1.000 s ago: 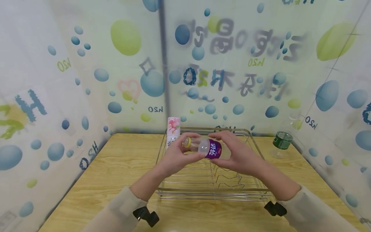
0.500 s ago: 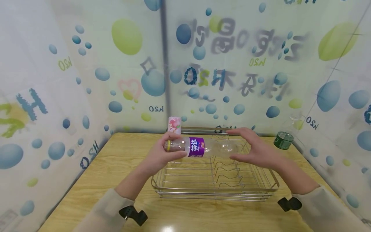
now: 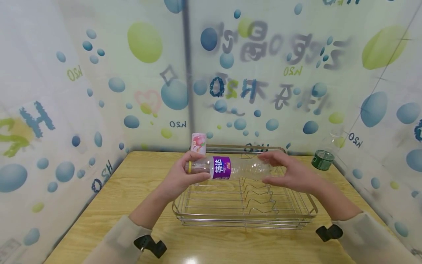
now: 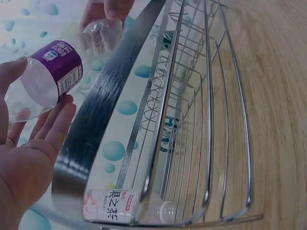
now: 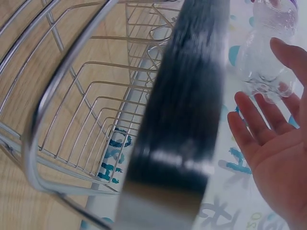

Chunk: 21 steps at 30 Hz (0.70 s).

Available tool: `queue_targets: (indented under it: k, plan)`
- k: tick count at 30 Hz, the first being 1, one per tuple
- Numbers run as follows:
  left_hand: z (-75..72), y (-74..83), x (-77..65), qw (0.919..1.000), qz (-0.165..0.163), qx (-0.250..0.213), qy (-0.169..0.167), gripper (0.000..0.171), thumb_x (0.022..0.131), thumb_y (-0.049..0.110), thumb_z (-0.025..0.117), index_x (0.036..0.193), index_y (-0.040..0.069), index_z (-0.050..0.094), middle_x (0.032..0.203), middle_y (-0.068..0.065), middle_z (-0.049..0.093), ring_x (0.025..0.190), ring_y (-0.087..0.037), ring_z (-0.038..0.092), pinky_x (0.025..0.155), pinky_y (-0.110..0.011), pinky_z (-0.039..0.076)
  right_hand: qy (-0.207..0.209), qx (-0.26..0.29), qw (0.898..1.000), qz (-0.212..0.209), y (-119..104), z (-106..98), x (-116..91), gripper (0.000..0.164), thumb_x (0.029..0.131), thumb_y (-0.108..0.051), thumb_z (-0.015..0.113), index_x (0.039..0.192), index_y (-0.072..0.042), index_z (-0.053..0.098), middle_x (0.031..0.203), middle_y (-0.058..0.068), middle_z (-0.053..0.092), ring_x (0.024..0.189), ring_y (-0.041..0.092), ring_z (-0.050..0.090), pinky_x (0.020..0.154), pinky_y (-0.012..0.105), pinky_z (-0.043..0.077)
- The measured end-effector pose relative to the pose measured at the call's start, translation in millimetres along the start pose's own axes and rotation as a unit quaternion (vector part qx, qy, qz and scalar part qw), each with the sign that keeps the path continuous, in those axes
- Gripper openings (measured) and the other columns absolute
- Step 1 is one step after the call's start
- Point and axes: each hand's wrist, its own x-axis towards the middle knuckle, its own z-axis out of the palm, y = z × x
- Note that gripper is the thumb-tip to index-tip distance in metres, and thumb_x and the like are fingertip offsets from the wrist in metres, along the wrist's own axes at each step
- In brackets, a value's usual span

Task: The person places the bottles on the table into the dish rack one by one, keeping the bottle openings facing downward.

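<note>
Since a second ago, the left hand [image 3: 182, 178] and right hand [image 3: 291, 173] have drawn apart along the purple-labelled bottle [image 3: 221, 168], level above the wire rack [image 3: 230, 216] on the wood-grained desk [image 3: 108, 205]. Left fingers clamp its upper part; right fingers curve about its base, grip unclear. Pale dotted walls [image 3: 148, 77] stand behind and alongside.

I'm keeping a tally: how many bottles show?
3: purple-labelled bottle in the left hand, pink-labelled bottle at the back left of the rack, green-labelled bottle at the back right of the table.
</note>
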Motion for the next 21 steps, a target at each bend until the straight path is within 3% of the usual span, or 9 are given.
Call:
queue_targets:
  k: [4, 8, 13, 15, 18, 21]
  plan:
    - [0.3, 0.1, -0.1, 0.9990, -0.005, 0.045, 0.007, 0.059, 0.097, 0.014, 0.084, 0.148, 0.012, 0.054, 0.142, -0.019, 0.060, 0.116, -0.026, 0.072, 0.092, -0.037, 0.067, 0.014, 0.022, 1.000, -0.015, 2, -2, 0, 0.063, 0.100, -0.026, 0.084, 0.156, -0.018, 0.055, 0.154, 0.008, 0.060, 0.139, 0.034, 0.063, 0.117, 0.038, 0.055]
    - [1.6, 2.9, 0.7, 0.9878, 0.002, 0.154, 0.024, 0.064, 0.093, 0.026, 0.090, 0.149, 0.020, 0.059, 0.142, -0.011, 0.066, 0.122, -0.030, 0.069, 0.093, -0.041, 0.066, 0.030, 0.043, 0.998, -0.032, 3, -4, 1, 0.062, 0.099, -0.018, 0.084, 0.155, -0.015, 0.056, 0.151, 0.009, 0.060, 0.131, 0.031, 0.067, 0.109, 0.019, 0.054]
    - [10.5, 10.8, 6.1, 0.9511, 0.061, 0.301, 0.032, 0.075, 0.089, 0.036, 0.094, 0.154, 0.024, 0.059, 0.154, -0.004, 0.063, 0.141, -0.035, 0.060, 0.113, -0.057, 0.056, 0.028, 0.044, 0.998, -0.022, 0, -6, 1, 0.064, 0.099, -0.018, 0.084, 0.156, -0.016, 0.055, 0.149, 0.008, 0.059, 0.131, 0.032, 0.066, 0.108, 0.022, 0.056]
    - [16.6, 13.9, 8.9, 0.9361, 0.084, 0.341, 0.025, 0.077, 0.089, 0.035, 0.094, 0.156, 0.024, 0.059, 0.155, -0.004, 0.061, 0.145, -0.033, 0.058, 0.117, -0.060, 0.053, 0.020, 0.048, 0.999, -0.013, -2, -6, 1, 0.064, 0.100, -0.020, 0.083, 0.157, -0.017, 0.054, 0.150, 0.007, 0.057, 0.134, 0.033, 0.064, 0.111, 0.031, 0.058]
    - [26.4, 17.0, 12.3, 0.9169, 0.107, 0.384, 0.008, 0.077, 0.089, 0.032, 0.095, 0.157, 0.023, 0.059, 0.149, -0.005, 0.060, 0.134, -0.029, 0.062, 0.110, -0.054, 0.059, 0.012, 0.052, 0.999, -0.003, -4, -5, 2, 0.064, 0.101, -0.022, 0.083, 0.157, -0.019, 0.053, 0.151, 0.007, 0.054, 0.137, 0.034, 0.062, 0.113, 0.038, 0.058]
    - [34.6, 18.8, 12.9, 0.9027, 0.111, 0.416, 0.003, 0.073, 0.091, 0.028, 0.093, 0.156, 0.024, 0.060, 0.141, -0.005, 0.060, 0.120, -0.023, 0.064, 0.098, -0.042, 0.064, 0.014, 0.065, 0.998, -0.015, -4, -3, 5, 0.063, 0.101, -0.019, 0.082, 0.157, -0.017, 0.053, 0.153, 0.009, 0.052, 0.138, 0.034, 0.060, 0.113, 0.027, 0.056]
